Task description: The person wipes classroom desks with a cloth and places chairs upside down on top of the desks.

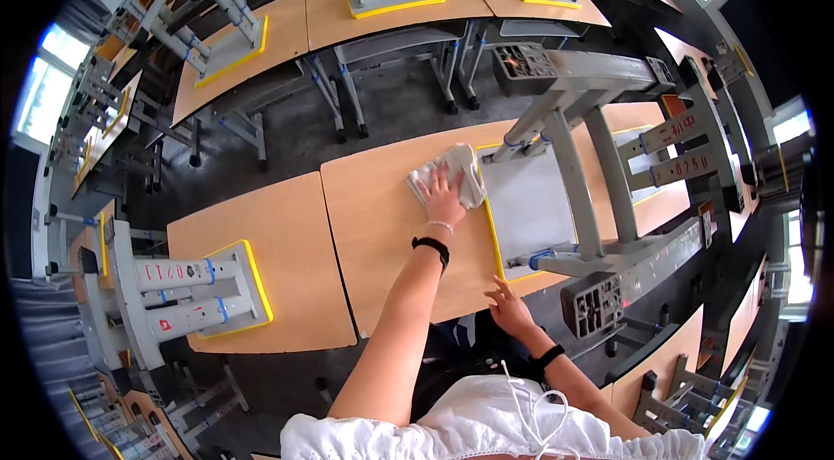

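The left hand (pixel 445 198) lies flat on a crumpled, white and grey cloth (pixel 470 175). Its fingers are spread wide and press down on top; they are not closed around it. The cloth sits on a light brown, wooden desk (pixel 373 225), right by the yellow edge of a big, grey metal stool (pixel 532 210). I cannot tell if the cloth touches that edge. The stool is upside down, with its seat on the desk and its legs up in the air.

The right hand (pixel 511 312) is at the near side of the desk, close to the stool's near corner. Its fingers are a bit bent and apart, and I see nothing in them. I cannot tell if they touch the desk.

The left wrist has a black band (pixel 432 253) and a thin, pale bracelet (pixel 440 225). The right wrist has a black band too. The person wears a white top (pixel 486 412) with white strings.

On the left is another light brown desk (pixel 291 238). A grey stool with a yellow edge (pixel 236 291) is upside down on it, with red numbers on its legs.
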Available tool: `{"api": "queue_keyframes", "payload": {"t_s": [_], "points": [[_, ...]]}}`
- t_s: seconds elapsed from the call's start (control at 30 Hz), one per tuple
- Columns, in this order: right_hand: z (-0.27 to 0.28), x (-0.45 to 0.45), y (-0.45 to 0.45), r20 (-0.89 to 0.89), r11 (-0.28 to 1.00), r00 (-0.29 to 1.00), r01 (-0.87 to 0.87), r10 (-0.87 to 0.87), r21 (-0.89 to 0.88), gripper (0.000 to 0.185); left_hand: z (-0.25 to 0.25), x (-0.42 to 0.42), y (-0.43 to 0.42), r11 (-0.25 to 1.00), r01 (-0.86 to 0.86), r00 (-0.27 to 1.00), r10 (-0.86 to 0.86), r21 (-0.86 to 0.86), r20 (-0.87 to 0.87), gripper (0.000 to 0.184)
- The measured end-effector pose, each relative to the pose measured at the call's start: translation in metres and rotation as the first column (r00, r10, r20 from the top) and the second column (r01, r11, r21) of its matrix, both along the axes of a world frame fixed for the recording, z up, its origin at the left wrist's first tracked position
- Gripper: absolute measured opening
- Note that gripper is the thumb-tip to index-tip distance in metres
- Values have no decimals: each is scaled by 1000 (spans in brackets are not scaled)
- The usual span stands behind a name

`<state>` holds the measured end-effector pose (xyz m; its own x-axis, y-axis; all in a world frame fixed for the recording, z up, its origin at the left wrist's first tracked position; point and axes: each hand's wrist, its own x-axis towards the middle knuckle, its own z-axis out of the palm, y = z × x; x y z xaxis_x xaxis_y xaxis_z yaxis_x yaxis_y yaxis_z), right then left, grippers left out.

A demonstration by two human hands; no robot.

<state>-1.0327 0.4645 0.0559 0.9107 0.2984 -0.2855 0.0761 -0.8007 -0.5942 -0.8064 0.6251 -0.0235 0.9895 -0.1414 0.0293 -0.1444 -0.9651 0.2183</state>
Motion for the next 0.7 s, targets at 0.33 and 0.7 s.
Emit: {"api": "queue_keyframes", "payload": {"t_s": [0.33, 0.7], "points": [[-18, 18, 30, -4, 983, 983, -182, 182, 28, 28, 24, 16, 202, 952, -301, 926, 304, 47, -222, 68], [-4, 41, 116, 133, 946, 940, -321, 314, 40, 44, 46, -221, 159, 998, 30, 960, -15, 48, -279, 80]]}}
